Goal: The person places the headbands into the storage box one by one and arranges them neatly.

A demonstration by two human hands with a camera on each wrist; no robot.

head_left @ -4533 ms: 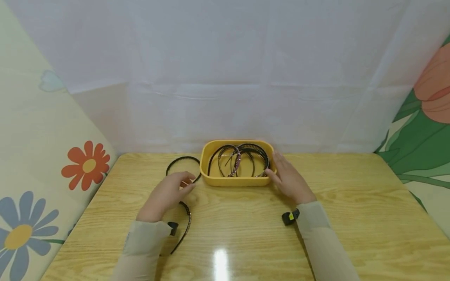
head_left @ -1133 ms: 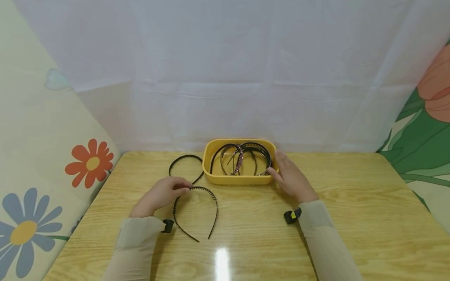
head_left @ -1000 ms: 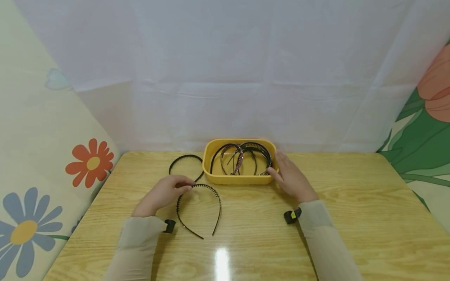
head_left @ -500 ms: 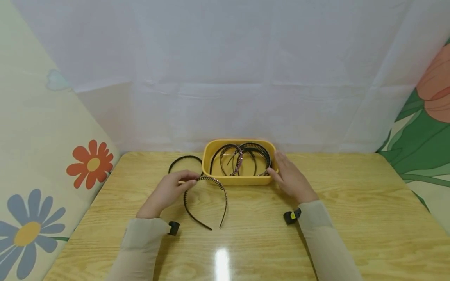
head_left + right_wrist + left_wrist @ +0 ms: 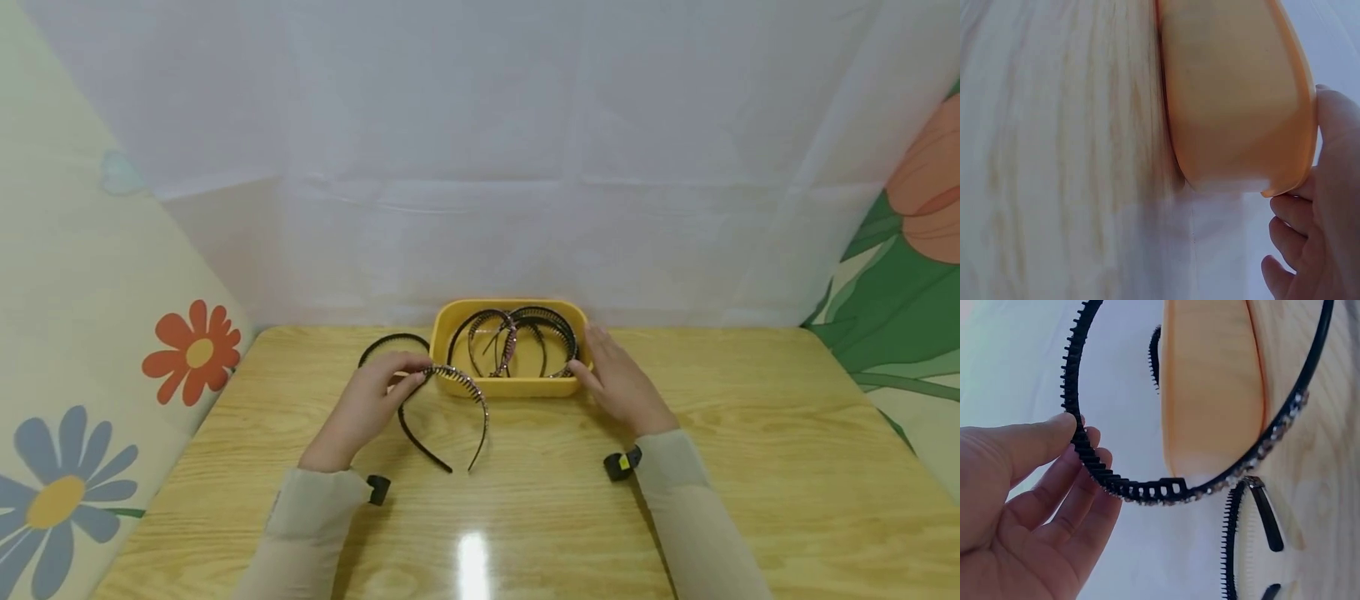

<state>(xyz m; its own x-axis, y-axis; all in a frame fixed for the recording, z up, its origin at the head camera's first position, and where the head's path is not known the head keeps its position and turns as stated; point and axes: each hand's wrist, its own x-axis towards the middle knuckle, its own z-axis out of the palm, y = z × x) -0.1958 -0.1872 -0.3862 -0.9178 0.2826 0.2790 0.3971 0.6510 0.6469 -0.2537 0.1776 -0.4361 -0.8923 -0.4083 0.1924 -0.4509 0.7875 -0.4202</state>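
My left hand (image 5: 367, 400) pinches a black toothed headband (image 5: 483, 400) near its arch, between thumb and fingers. Its ends point down toward the table, and sparkling stones line part of the band in the left wrist view. The arch overlaps the front left corner of a yellow bin (image 5: 495, 388), in which several dark headbands (image 5: 555, 317) lie, one with pink stones. At the bin's right end, my right hand (image 5: 618, 387) holds the corner, thumb over the front rim and fingers along the outside.
Another black headband (image 5: 393, 337) lies on the wooden table (image 5: 540, 500) left of the bin, partly hidden by my left hand. Behind the bin hangs a white sheet (image 5: 480, 208). Flower-printed panels (image 5: 67, 350) flank the table.
My left hand has lifted the stone-trimmed headband from the table's left side and carried it right and away from me, up to the bin. The right hand has stayed at the bin.
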